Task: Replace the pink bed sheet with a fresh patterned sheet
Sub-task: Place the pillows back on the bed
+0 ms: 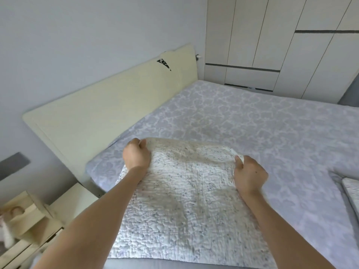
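Item: folded patterned sheet (180, 200), white, quilted, with small grey-blue flecks. It lies on the near side of the bed, its near edge toward the viewer.
Left grip (137, 155): fingers curled round the sheet's far left corner.
Right grip (249, 175): fingers and thumb pinching the sheet's far right corner. Both forearms are bare and reach across the fold.
Bed (252, 123): covered in a grey fabric with a pale leaf-like pattern, flat under and beyond the sheet.
Second folded piece (351, 191): similar quilted cloth on the bed, cut off by the right edge.
Bedside cabinet (77, 197): cream, left of the bed, carrying a pale wooden box (29, 212).
Headboard (108, 105): cream, against the wall (77, 35).
Wardrobe (272, 35): pale panelled doors, far right.
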Demonstrator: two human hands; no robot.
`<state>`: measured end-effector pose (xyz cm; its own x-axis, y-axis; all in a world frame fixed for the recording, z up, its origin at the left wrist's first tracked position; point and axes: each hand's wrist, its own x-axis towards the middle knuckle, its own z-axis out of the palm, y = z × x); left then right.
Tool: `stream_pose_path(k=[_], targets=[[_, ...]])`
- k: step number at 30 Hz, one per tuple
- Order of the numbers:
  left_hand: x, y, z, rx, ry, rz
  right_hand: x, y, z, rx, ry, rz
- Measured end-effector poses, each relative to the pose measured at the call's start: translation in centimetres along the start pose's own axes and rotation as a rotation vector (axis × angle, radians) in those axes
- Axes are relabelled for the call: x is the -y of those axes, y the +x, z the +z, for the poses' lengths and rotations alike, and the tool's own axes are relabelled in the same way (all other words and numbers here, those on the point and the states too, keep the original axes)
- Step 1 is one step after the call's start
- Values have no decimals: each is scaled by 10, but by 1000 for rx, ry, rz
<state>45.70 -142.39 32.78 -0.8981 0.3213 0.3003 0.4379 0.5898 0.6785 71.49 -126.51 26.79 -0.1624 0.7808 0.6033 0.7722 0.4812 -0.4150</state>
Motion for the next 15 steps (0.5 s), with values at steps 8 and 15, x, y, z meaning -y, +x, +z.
stream_pose_path(k=[8, 15], targets=[[53, 120, 6, -2, 15, -14, 98, 41, 90, -53, 23, -21], [62, 266, 70, -26, -23, 6, 154, 119, 205, -25, 67, 41]])
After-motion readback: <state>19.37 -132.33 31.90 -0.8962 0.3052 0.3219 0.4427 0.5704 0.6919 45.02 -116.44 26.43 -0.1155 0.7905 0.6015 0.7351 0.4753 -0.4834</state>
